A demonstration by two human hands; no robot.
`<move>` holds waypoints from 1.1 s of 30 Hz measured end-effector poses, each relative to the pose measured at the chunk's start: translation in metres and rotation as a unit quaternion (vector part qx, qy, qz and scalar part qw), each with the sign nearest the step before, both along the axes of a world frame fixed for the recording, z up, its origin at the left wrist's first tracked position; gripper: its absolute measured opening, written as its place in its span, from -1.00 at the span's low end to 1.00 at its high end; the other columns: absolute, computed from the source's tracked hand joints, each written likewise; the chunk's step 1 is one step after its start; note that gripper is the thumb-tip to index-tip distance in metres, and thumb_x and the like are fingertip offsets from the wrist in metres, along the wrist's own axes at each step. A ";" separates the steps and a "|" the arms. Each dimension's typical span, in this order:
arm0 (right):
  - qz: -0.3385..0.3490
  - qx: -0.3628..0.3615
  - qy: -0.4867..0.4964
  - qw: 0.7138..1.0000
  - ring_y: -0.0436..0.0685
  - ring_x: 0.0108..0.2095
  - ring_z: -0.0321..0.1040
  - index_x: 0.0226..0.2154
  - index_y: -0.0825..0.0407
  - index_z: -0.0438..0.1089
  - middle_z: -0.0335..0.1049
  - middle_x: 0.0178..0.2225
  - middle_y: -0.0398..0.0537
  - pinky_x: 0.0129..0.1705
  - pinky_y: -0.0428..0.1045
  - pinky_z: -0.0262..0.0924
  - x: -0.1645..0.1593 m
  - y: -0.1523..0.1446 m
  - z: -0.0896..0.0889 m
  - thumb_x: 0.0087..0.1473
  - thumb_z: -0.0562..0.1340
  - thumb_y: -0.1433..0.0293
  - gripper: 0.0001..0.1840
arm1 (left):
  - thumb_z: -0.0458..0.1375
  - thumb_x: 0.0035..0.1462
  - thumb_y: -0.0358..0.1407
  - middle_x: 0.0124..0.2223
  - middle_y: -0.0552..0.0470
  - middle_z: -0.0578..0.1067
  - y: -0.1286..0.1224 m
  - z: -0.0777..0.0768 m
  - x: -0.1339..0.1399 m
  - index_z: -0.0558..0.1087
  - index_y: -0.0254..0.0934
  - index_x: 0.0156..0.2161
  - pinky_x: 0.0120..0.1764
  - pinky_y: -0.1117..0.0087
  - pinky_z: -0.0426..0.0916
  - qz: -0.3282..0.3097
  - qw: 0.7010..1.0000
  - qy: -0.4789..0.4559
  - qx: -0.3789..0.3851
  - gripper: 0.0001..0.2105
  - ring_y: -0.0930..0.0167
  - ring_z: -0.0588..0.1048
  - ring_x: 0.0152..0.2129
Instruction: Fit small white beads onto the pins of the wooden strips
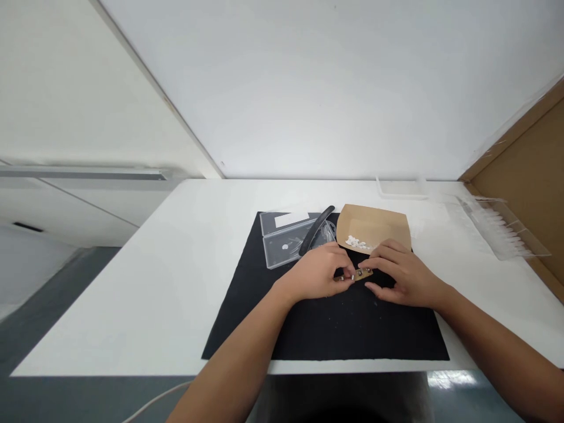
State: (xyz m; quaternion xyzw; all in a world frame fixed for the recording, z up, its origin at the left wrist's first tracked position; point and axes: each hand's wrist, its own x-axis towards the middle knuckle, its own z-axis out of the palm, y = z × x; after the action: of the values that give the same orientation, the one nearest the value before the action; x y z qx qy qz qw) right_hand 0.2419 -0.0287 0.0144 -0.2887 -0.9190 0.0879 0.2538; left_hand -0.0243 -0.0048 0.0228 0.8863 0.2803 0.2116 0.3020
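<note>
Over the black mat (352, 329), my left hand (319, 271) pinches a narrow tan strip (365, 274) between thumb and fingers. Small shiny, dark round pieces sit along the strip, with a tiny white bit near the left fingertips; their kind is too small to tell. At the strip's right end is my right hand (403, 276), thumb and index finger apart. Its index fingertip is at the strip's upper edge; whether it touches cannot be made out. Just behind the hands, a brown paper tray (374, 218) holds a heap of small white pieces (356, 242).
Left of the tray lies an open clear plastic case (275, 249) with thin clear items in it, and a black curved handle (316, 230) across it. Clear plastic trays (497, 232) stand at the right, by a brown panel (529, 170). A white wall (335, 106) rises behind the table.
</note>
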 end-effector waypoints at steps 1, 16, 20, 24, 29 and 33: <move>-0.002 0.003 0.002 1.000 0.25 -0.11 0.39 0.10 -0.03 0.43 0.49 -0.13 0.06 -0.07 0.16 0.38 0.000 0.000 -0.001 0.25 0.36 0.33 -0.63 | 0.31 0.17 -0.44 -0.30 0.05 0.62 0.000 0.000 0.000 0.59 -0.24 -0.28 -0.10 0.32 0.41 -0.003 1.000 0.004 0.004 -0.94 0.34 0.53 -0.24; -0.005 0.008 -0.040 0.999 0.28 -0.10 0.45 0.10 -0.01 0.44 0.57 -0.12 0.07 -0.12 0.18 0.44 -0.002 0.000 -0.001 0.29 0.31 0.36 -0.66 | 0.30 0.12 -0.46 -0.28 0.07 0.62 -0.002 -0.005 0.002 0.56 -0.22 -0.28 -0.20 0.36 0.39 0.021 0.998 0.053 0.021 -0.91 0.34 0.55 -0.26; -0.008 0.014 -0.043 0.999 0.27 -0.13 0.46 0.08 -0.01 0.46 0.58 -0.16 0.06 -0.16 0.15 0.42 -0.002 0.000 -0.002 0.30 0.29 0.39 -0.69 | 0.30 0.12 -0.46 -0.27 0.07 0.61 -0.002 -0.006 0.003 0.55 -0.22 -0.26 -0.20 0.35 0.39 0.031 0.997 0.059 0.025 -0.89 0.33 0.55 -0.25; -0.014 0.019 -0.051 0.998 0.25 -0.14 0.46 0.05 0.00 0.47 0.58 -0.18 0.04 -0.15 0.13 0.41 -0.002 0.001 -0.003 0.34 0.26 0.42 -0.75 | 0.28 0.12 -0.47 -0.26 0.06 0.60 -0.002 -0.007 0.002 0.53 -0.23 -0.25 -0.22 0.36 0.38 0.040 0.996 0.078 0.029 -0.89 0.32 0.54 -0.24; -0.018 0.017 -0.048 0.999 0.24 -0.14 0.47 0.04 -0.02 0.47 0.58 -0.18 0.03 -0.16 0.13 0.41 -0.003 0.000 -0.002 0.35 0.25 0.41 -0.77 | 0.26 0.17 -0.45 -0.22 0.03 0.57 -0.002 -0.006 0.001 0.53 -0.24 -0.23 -0.24 0.37 0.37 0.052 0.993 0.098 0.035 -0.91 0.33 0.53 -0.25; -0.022 0.007 -0.047 0.999 0.25 -0.13 0.48 0.05 -0.03 0.48 0.59 -0.17 0.03 -0.15 0.14 0.42 -0.002 0.000 -0.003 0.33 0.28 0.39 -0.75 | 0.28 0.23 -0.37 -0.19 0.00 0.56 -0.001 -0.005 0.000 0.53 -0.25 -0.18 -0.22 0.35 0.39 0.033 0.993 0.103 0.043 -0.94 0.32 0.53 -0.23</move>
State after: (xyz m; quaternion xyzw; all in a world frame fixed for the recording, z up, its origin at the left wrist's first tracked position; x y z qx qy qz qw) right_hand 0.2400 -0.0287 0.0117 -0.3112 -0.9239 0.0615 0.2141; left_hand -0.0240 -0.0059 0.0179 0.9059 0.3294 0.1411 0.2258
